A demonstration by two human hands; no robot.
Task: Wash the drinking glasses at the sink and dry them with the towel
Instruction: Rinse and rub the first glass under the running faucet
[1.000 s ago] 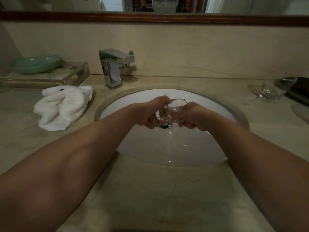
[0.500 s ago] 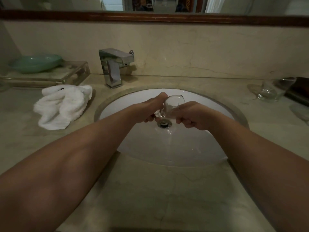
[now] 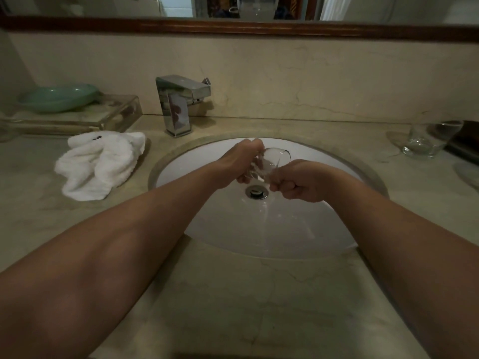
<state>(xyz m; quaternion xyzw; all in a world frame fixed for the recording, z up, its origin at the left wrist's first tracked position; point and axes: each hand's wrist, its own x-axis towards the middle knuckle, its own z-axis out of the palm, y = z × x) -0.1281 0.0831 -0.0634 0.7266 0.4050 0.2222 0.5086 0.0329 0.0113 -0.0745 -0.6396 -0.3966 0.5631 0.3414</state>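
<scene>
A beige marble countertop (image 3: 233, 294) runs under a mirror with a dark wooden frame (image 3: 233, 27). A white oval sink (image 3: 285, 229) is set into the countertop, and its metal drain (image 3: 256, 192) is in the middle of the bowl. A square chrome faucet (image 3: 178, 104) stands behind the sink, toward the left.

Both bare forearms reach over the sink. The left hand (image 3: 241, 161) has its fingers curled round the lower part of a clear drinking glass (image 3: 274, 160) and grips it. The glass is above the drain, in the air over the bowl, and it is tilted so that its mouth points up and to the right. The right hand (image 3: 303, 181) is just beside the glass on its lower right side, and its fingers are curled tight like a fist. Its thumb side meets the glass, but whether it really pinches the glass cannot be told.

A white towel (image 3: 101, 164) lies crumpled on the countertop left of the sink. Behind it, a pale green dish (image 3: 57, 97) sits on a clear tray (image 3: 114, 112). At the far right a second glass (image 3: 427, 141) stands upright on the countertop, just beside a dark tray (image 3: 464, 141) at the edge of the view.
</scene>
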